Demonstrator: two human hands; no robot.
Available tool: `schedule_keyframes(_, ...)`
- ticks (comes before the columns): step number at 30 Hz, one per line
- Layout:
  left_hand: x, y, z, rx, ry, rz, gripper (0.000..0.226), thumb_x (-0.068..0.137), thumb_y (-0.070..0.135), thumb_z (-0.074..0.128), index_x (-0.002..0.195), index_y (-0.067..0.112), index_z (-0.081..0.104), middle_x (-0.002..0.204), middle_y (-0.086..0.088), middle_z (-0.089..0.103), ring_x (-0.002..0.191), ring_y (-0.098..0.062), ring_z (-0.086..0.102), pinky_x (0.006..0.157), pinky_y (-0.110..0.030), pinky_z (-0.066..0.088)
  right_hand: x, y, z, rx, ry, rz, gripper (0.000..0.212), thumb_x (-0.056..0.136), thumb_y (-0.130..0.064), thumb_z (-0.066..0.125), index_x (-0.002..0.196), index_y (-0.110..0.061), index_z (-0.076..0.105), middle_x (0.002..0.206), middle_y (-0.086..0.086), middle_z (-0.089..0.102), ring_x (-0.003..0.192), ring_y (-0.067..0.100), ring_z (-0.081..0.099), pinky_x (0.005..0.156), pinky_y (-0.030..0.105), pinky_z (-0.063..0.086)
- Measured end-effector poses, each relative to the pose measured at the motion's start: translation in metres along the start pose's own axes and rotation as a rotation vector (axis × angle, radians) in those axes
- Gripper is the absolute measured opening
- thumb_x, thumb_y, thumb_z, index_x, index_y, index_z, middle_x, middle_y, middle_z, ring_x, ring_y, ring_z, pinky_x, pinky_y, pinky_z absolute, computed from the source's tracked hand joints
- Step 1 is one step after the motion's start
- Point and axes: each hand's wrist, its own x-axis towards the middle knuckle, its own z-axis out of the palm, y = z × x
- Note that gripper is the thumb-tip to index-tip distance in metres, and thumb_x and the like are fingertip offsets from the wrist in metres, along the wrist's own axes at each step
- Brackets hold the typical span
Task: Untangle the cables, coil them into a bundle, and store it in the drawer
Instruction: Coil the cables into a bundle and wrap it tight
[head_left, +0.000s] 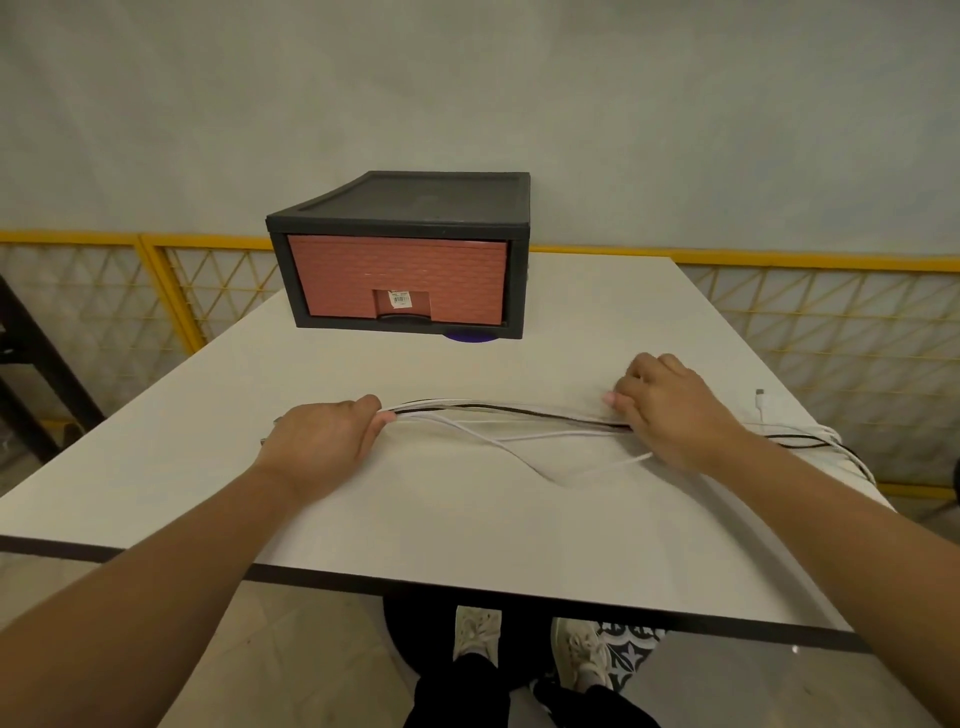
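White table (467, 519) w/ dark edge, grey wall (467, 78) & yellow mesh fence (831, 312) behind, drawer (397, 278) shut at far side, cables (498, 415) stretched mid-table, left hand (322, 436) & right hand (670, 410) each curled round them, well apart.

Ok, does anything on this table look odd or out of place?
A purple disc pokes out from under the drawer unit, and one white cable sags loose from the bundle.
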Motion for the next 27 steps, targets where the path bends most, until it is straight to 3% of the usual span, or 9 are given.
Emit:
schedule_keyframes(3, 0.000, 0.000, 0.001, 0.015, -0.003, 0.017, 0.044, 0.103, 0.045, 0.021, 0.106, 0.014, 0.053, 0.091, -0.007, 0.068, 0.079, -0.032, 0.065, 0.063, -0.035, 0.042, 0.012, -0.057, -0.002, 0.124, 0.169, -0.200, 0.043, 0.093, -0.041, 0.039, 0.082, -0.011, 0.067, 0.083, 0.006, 0.057, 0.077, 0.028, 0.051, 0.069, 0.039, 0.045)
schedule_keyframes(6, 0.000, 0.000, 0.001, 0.023, 0.010, 0.019, 0.049, 0.102, 0.048, 0.017, 0.105, 0.014, 0.053, 0.090, -0.007, 0.069, 0.079, -0.032, 0.065, 0.061, -0.034, 0.039, 0.018, -0.112, 0.011, 0.100, 0.108, -0.393, 0.037, 0.089, -0.041, 0.045, 0.078, -0.013, 0.065, 0.078, 0.004, 0.057, 0.073, 0.026, 0.053, 0.063, 0.033, 0.044)
schedule_keyframes(10, -0.001, -0.003, 0.006, 0.015, 0.060, 0.051, 0.076, 0.094, 0.060, -0.006, 0.098, 0.013, 0.054, 0.081, -0.008, 0.067, 0.071, -0.035, 0.064, 0.057, -0.033, 0.035, 0.028, -0.137, 0.026, 0.122, -0.013, -0.293, 0.023, 0.093, -0.032, 0.053, 0.100, -0.014, 0.065, 0.101, 0.004, 0.055, 0.096, 0.026, 0.049, 0.076, 0.035, 0.040)
schedule_keyframes(15, 0.000, -0.003, 0.008, 0.002, 0.069, 0.044, 0.075, 0.095, 0.065, -0.002, 0.099, 0.014, 0.053, 0.082, -0.007, 0.067, 0.073, -0.035, 0.065, 0.058, -0.033, 0.037, 0.034, -0.154, 0.028, 0.228, 0.133, -0.331, 0.005, 0.082, -0.014, 0.058, 0.086, -0.011, 0.059, 0.087, 0.005, 0.055, 0.077, 0.027, 0.049, 0.062, 0.038, 0.044)
schedule_keyframes(22, 0.000, -0.003, 0.011, -0.026, 0.099, 0.051, 0.078, 0.090, 0.065, -0.005, 0.097, 0.014, 0.054, 0.082, -0.007, 0.068, 0.073, -0.035, 0.065, 0.057, -0.033, 0.035, 0.050, -0.158, 0.024, 0.070, 0.168, -0.353, 0.021, 0.063, -0.005, 0.078, 0.075, -0.008, 0.061, 0.074, 0.008, 0.057, 0.066, 0.029, 0.054, 0.051, 0.029, 0.038)
schedule_keyframes(27, 0.000, -0.002, 0.009, -0.027, 0.114, 0.054, 0.080, 0.083, 0.060, -0.011, 0.098, 0.015, 0.054, 0.083, -0.005, 0.068, 0.075, -0.034, 0.066, 0.057, -0.032, 0.032, 0.043, -0.162, 0.027, 0.150, 0.081, -0.198, 0.022, 0.090, -0.013, 0.054, 0.112, -0.007, 0.054, 0.109, 0.011, 0.055, 0.099, 0.031, 0.050, 0.078, 0.040, 0.041)
